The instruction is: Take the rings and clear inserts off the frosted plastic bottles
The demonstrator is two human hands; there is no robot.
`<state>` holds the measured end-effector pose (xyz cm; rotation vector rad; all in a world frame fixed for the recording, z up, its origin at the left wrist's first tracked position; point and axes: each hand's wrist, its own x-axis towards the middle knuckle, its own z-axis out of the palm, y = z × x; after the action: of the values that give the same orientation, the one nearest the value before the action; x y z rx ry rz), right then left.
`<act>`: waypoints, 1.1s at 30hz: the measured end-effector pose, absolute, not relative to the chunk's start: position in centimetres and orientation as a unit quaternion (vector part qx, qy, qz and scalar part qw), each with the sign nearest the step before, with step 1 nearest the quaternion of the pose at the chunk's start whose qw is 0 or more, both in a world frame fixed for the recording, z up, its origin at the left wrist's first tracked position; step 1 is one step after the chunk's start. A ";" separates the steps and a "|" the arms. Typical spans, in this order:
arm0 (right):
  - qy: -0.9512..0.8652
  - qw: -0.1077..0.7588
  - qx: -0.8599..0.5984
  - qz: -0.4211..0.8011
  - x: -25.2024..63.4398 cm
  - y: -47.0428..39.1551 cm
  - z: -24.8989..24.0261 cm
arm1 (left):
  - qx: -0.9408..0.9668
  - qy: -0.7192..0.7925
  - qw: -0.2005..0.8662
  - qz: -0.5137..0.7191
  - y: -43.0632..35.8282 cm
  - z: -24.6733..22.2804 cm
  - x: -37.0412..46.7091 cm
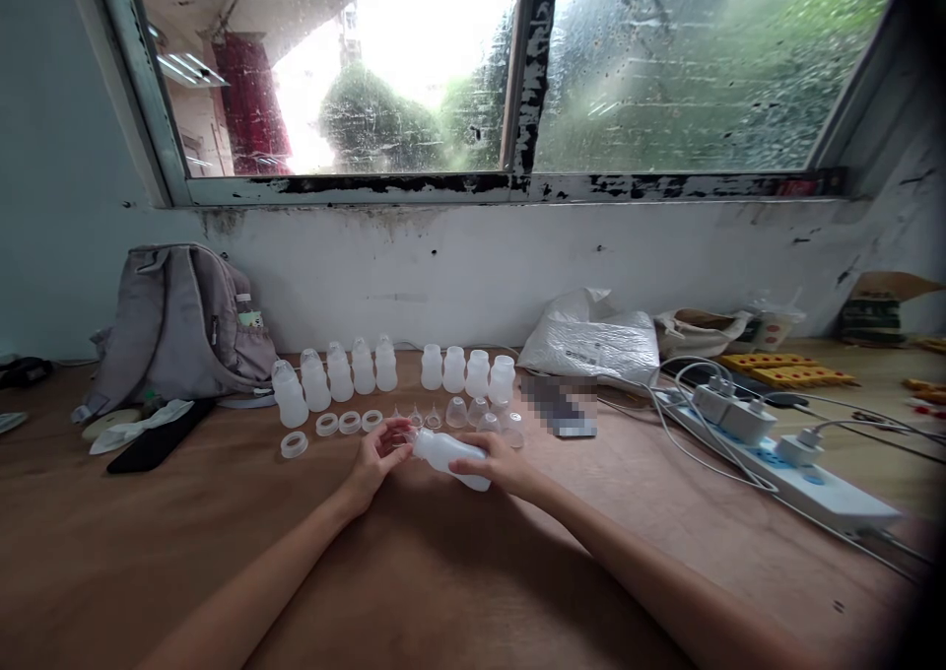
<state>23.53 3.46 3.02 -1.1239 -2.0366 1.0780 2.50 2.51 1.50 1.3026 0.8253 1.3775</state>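
My right hand (504, 465) is wrapped round a frosted white baby bottle (452, 456), tilted with its mouth toward the left. At that mouth, my left hand (378, 461) pinches a small clear piece that looks like a bottle nipple (403, 435), partly hidden by the fingers. Just behind the hands lie more clear nipples (433, 416). Several translucent dome caps (456, 412) stand to their right. White collar rings (294, 443) lie on the left. Behind them is a row of capped bottles (317, 382) and, further right, a row of open bottles (454, 369).
On the brown table (355, 591), a grey backpack (177, 325) and a black flat object (161, 438) are at the left. A silvery bag (591, 340) leans on the wall. A power strip (835, 493) with plugs and cables lies right, near yellow parts (787, 367).
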 end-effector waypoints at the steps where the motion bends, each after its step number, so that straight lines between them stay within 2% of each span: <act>1: -0.769 0.300 -0.419 0.378 23.4 3.3 3.0 | 0.531 0.344 0.519 0.575 2.6 1.4 2.6; 5: -0.812 0.346 -0.415 0.220 23.1 2.7 3.1 | 0.514 0.373 0.544 0.549 2.9 0.8 2.7; 7: -0.824 0.343 -0.408 0.189 23.1 2.5 3.1 | 0.524 0.383 0.540 0.535 2.9 0.6 2.7; 12: -0.772 0.272 -0.423 0.389 23.3 2.7 3.5 | 0.552 0.360 0.522 0.541 2.7 0.6 2.7; 14: -0.756 0.264 -0.429 0.418 23.2 2.8 3.5 | 0.548 0.354 0.525 0.546 2.6 0.7 2.8; 16: -0.771 0.291 -0.430 0.369 23.0 2.6 3.3 | 0.530 0.354 0.534 0.556 2.6 0.8 2.9; 20: -0.817 0.336 -0.442 0.154 22.5 1.7 3.1 | 0.477 0.350 0.590 0.549 2.3 1.1 3.2; 22: -0.821 0.347 -0.438 0.118 22.2 1.3 3.1 | 0.464 0.350 0.609 0.540 2.1 1.2 3.4; 24: -0.805 0.347 -0.436 0.204 22.1 1.1 3.1 | 0.470 0.354 0.607 0.534 1.9 1.2 3.6; 29: -0.540 0.245 -0.461 0.660 22.3 1.8 3.0 | 0.502 0.326 0.595 0.537 1.7 1.5 3.5; 31: -0.471 0.219 -0.440 0.733 22.5 2.0 2.9 | 0.501 0.300 0.611 0.535 1.6 1.8 3.3; 33: -0.499 0.226 -0.438 0.713 22.4 2.0 3.0 | 0.479 0.277 0.635 0.539 1.6 2.1 3.3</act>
<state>22.36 1.99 2.97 -1.2082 -1.3754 1.9660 3.30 1.58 2.10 1.0937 0.6334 1.2317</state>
